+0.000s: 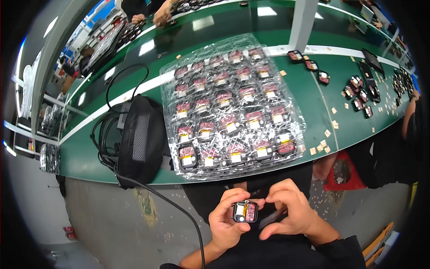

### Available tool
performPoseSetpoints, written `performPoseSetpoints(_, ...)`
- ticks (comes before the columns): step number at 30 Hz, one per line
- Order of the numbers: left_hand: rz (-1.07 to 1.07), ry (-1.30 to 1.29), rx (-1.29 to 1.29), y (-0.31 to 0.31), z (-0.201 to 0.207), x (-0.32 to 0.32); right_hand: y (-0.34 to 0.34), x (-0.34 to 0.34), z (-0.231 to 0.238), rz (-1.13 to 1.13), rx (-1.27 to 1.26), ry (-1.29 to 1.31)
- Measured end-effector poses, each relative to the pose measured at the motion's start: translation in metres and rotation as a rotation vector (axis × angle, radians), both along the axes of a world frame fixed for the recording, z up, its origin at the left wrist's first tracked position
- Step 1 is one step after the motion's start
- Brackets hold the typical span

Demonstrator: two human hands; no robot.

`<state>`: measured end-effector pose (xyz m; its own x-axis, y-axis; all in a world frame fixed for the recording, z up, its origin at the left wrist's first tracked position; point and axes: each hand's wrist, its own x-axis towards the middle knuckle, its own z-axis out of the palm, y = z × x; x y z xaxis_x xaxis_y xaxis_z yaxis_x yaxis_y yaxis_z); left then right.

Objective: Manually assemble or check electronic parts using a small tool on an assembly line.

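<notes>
My left hand [225, 227] holds an open watch case [245, 211] over my lap, between its fingers and thumb. The case is black and square with rounded corners; inside show a red circuit board, a white piece and a strip of yellow tape. To the right of it my right hand [291, 210] is raised, thumb and fingers apart and curved, with nothing visible between them. Beyond both hands, clear plastic trays [166, 80] lie stacked at the front edge of the green table [83, 157]. Rows of similar open watch cases fill their pockets.
Left of the trays lies a black pouch [142, 143] with coiled black cables [105, 130]; one cable hangs down beside my left arm. More watch cases [358, 92] and small beige squares [320, 146] are scattered at the right. A co-worker's hand [162, 15] works across the table.
</notes>
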<state>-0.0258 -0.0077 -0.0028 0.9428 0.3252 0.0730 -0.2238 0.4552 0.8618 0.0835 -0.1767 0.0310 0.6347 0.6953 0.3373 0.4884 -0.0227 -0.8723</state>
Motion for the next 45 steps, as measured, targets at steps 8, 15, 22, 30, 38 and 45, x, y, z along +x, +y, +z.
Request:
performPoseSetpoints(8, 0.064, 0.093, 0.138, 0.001, 0.0, -0.003, 0.009, 0.0, -0.015, -0.15, -0.113, -0.425)
performPoseSetpoints(15, -0.001, 0.026, 0.02, 0.005, -0.004, -0.006, 0.015, 0.0, -0.021, -0.206, -0.061, -0.603)
performPoseSetpoints(22, 0.019, 0.036, 0.008, 0.006, -0.004, -0.008, 0.022, -0.006, -0.021, -0.163, -0.054, -0.415)
performPoseSetpoints(30, 0.074, 0.072, 0.104, 0.009, -0.004, -0.007, 0.028, -0.004, -0.015, -0.181, -0.123, -0.406)
performPoseSetpoints(38, 0.046, 0.025, 0.061, 0.009, -0.001, -0.002, 0.026, 0.0, -0.015, -0.121, -0.075, -0.199)
performPoseSetpoints(45, 0.031, 0.056, 0.1, 0.013, -0.001, -0.004, 0.025, 0.002, -0.018, -0.141, -0.126, -0.322)
